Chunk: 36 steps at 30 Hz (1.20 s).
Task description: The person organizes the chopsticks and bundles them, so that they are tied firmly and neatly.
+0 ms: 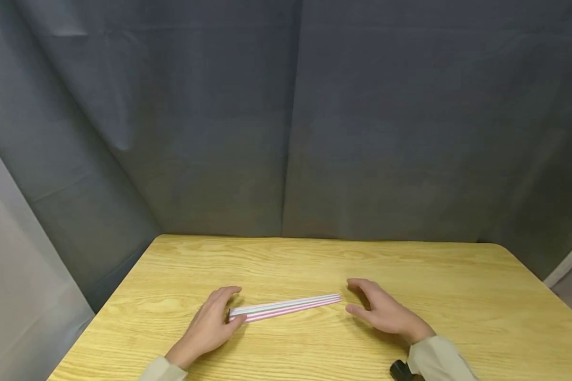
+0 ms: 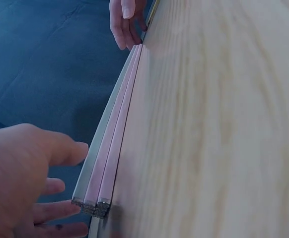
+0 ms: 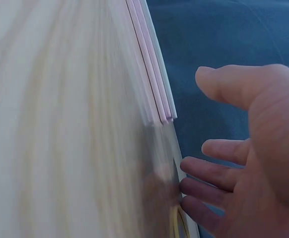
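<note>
A row of slim pink and pale green sticks (image 1: pixel 291 306) lies side by side on the table, narrowing toward the right. Their left ends are square, dark and speckled, as the left wrist view shows of these sticks (image 2: pixel 107 153). My left hand (image 1: pixel 211 323) is spread around those ends, its thumb overlapping the near edge in the head view. The left wrist view has the thumb of the left hand (image 2: pixel 20 168) apart from the sticks. Past the narrow right tips, my right hand (image 1: pixel 383 311) has its thumb and fingers parted with nothing between them. The right hand (image 3: pixel 253 148) shows relaxed fingers.
The light wooden table (image 1: pixel 286 264) has rounded far corners. Behind it hangs a dark grey curtain (image 1: pixel 219 132), with a paler cloth (image 1: pixel 24 275) at the left. A small black object (image 1: pixel 400 370) is by the right sleeve (image 1: pixel 436 359) at the bottom edge.
</note>
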Motion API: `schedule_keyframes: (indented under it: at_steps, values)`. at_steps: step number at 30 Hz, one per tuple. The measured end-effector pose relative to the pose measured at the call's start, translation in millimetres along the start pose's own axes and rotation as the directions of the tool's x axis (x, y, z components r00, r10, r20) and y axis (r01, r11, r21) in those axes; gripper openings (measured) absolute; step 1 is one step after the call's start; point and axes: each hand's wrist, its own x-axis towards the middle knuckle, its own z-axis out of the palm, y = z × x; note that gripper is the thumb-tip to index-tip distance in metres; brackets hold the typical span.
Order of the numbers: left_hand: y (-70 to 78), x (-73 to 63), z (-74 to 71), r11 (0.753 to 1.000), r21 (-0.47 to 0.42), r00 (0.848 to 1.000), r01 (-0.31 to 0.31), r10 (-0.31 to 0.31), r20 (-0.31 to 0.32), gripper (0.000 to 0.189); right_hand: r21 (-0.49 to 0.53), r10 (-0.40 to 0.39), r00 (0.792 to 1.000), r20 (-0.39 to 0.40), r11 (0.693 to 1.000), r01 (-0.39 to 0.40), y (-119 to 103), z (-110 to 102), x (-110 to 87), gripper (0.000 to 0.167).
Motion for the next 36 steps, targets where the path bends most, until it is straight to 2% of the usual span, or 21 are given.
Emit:
schedule_keyframes:
  at_steps: [5,11,21,28,36]
  values:
    - [-2.5,-0.6,0.8,0.999,-0.039,0.999,0.03,-0.029,0.02,0.056,-0.003,-0.024,1.0,-0.002,1.0,0.024,-2,5,8.8,0.063]
    - [-4.1,0.3,2.5,0.998,-0.058,0.999,0.031,-0.03,0.018,0.054,-0.037,-0.069,0.998,-0.014,0.997,0.068,-3,12,18.3,0.059]
    - [-4.4,0.4,6.4,0.998,-0.048,0.999,-0.035,0.034,-0.032,0.05,-0.051,-0.112,0.993,-0.046,0.993,0.11,-3,17,26.9,0.049]
    - [-5.5,-0.4,9.2,0.999,-0.026,0.998,-0.045,0.044,-0.053,0.047,-0.043,-0.138,0.99,-0.027,0.99,0.136,0,22,35.2,0.041]
    - [-4.9,1.3,11.8,0.999,0.002,0.998,-0.049,0.049,-0.044,0.042,-0.001,-0.11,0.994,-0.015,0.994,0.11,-1,27,42.4,0.029]
